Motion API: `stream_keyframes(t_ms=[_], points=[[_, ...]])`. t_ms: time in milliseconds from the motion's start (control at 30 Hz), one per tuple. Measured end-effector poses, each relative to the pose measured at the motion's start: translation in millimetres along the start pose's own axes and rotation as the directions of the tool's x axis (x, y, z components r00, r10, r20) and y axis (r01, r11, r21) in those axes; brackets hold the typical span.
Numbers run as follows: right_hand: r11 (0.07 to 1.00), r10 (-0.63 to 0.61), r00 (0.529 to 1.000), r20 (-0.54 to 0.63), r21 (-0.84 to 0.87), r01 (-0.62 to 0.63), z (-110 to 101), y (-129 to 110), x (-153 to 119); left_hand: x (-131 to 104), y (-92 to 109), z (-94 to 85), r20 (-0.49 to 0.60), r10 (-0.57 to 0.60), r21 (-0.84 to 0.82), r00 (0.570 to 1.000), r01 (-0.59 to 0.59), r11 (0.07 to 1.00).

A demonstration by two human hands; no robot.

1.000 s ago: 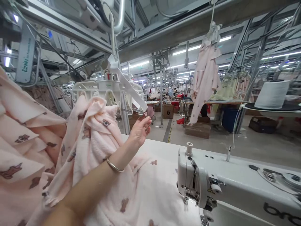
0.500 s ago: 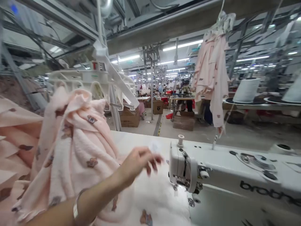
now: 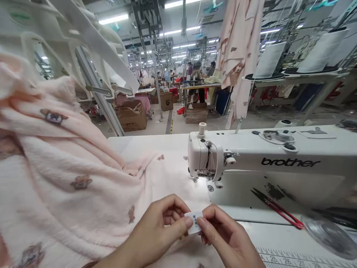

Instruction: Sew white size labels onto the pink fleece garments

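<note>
Between my two hands is a small white label (image 3: 193,221) with dark printed characters. My left hand (image 3: 164,227) pinches its left edge between thumb and fingers. On the opposite edge, the thumb and index finger of my right hand (image 3: 225,234) close on it. Pale pink plush fabric (image 3: 106,208) with small bear prints lies under and left of my hands, and it reaches beneath the needle area. Just beyond my hands stands the white sewing machine (image 3: 205,156) marked "brother".
Red-handled thread snips (image 3: 279,208) lie on the machine bed, near a clear round dish (image 3: 329,236). A printed ruler scale (image 3: 295,258) runs along the front right. White hanger clamps (image 3: 97,56) hang at upper left. Thread cones (image 3: 270,59) stand behind.
The view has tilted down and shifted right. My left hand has come down from beside the machine head to its front. My right hand has come into view, and both now grip the label.
</note>
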State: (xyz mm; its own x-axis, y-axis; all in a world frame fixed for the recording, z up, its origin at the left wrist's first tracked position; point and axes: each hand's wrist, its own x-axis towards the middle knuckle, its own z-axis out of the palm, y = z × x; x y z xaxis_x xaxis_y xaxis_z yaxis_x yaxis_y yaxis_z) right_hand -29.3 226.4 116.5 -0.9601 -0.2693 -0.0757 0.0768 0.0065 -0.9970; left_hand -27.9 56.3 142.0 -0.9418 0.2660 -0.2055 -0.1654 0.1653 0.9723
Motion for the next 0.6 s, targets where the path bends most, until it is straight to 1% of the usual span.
stream_keyframes(t_ms=[33, 100, 200, 267, 300, 333, 367, 400, 433, 467, 500, 533, 567, 600], points=[[1.000, 0.001, 1.000, -0.005, -0.003, -0.001, 1.1, 0.6, -0.1, 1.5, -2.7, -0.2, -0.010, -0.015, -0.058, 1.000, 0.014, 0.998], [1.000, 0.007, 1.000, -0.002, -0.016, -0.007, 1.9, 1.6, 0.8, 3.9, -7.6, 0.1, -0.015, -0.046, -0.115, 0.999, 0.044, 0.992], [0.998, 0.001, 1.000, 0.012, -0.060, -0.001, -2.6, 3.6, 1.3, 6.0, -6.0, -0.1, -0.003, -0.087, -0.116, 0.996, 0.086, 0.990], [0.988, -0.054, 0.998, -0.032, -0.148, 0.049, -11.0, 8.9, -1.0, 8.7, 3.9, -2.8, -0.046, -0.075, -0.013, 0.996, 0.074, 0.997], [0.969, -0.111, 0.991, -0.076, -0.232, 0.091, -16.7, 13.9, -2.9, 11.8, 10.2, -4.7, -0.086, -0.040, 0.090, 0.996, 0.048, 0.995], [0.929, -0.193, 0.974, -0.116, -0.341, 0.144, -23.0, 20.9, -4.8, 16.7, 16.2, -6.8, -0.127, 0.015, 0.227, 0.992, 0.014, 0.974], [0.858, -0.296, 0.947, -0.125, -0.470, 0.206, -29.5, 29.6, -6.6, 23.5, 20.6, -8.8, -0.153, 0.086, 0.383, 0.984, -0.021, 0.924], [0.749, -0.413, 0.905, -0.101, -0.603, 0.275, -35.6, 39.9, -8.0, 32.2, 22.5, -10.4, -0.155, 0.157, 0.528, 0.975, -0.053, 0.847], [0.608, -0.521, 0.853, -0.037, -0.718, 0.340, -40.9, 51.1, -8.7, 42.2, 21.1, -11.5, -0.132, 0.212, 0.640, 0.968, -0.080, 0.764], [0.451, -0.603, 0.796, 0.051, -0.801, 0.394, -44.9, 62.7, -8.8, 53.0, 16.3, -12.2, -0.098, 0.245, 0.714, 0.965, -0.103, 0.693], [0.298, -0.651, 0.745, 0.147, -0.853, 0.429, -47.7, 73.9, -8.1, 63.7, 8.5, -12.9, -0.064, 0.259, 0.755, 0.964, -0.123, 0.644], [0.163, -0.674, 0.701, 0.231, -0.880, 0.446, -49.2, 84.2, -6.9, 73.3, -1.5, -13.8, -0.037, 0.263, 0.773, 0.964, -0.139, 0.619], [0.060, -0.677, 0.674, 0.296, -0.890, 0.452, -49.8, 93.1, -5.3, 81.2, -12.6, -15.2, -0.021, 0.261, 0.778, 0.965, -0.148, 0.610], [-0.006, -0.671, 0.659, 0.340, -0.891, 0.454, -49.7, 100.4, -3.4, 86.7, -23.5, -17.3, -0.017, 0.258, 0.779, 0.966, -0.149, 0.609]])
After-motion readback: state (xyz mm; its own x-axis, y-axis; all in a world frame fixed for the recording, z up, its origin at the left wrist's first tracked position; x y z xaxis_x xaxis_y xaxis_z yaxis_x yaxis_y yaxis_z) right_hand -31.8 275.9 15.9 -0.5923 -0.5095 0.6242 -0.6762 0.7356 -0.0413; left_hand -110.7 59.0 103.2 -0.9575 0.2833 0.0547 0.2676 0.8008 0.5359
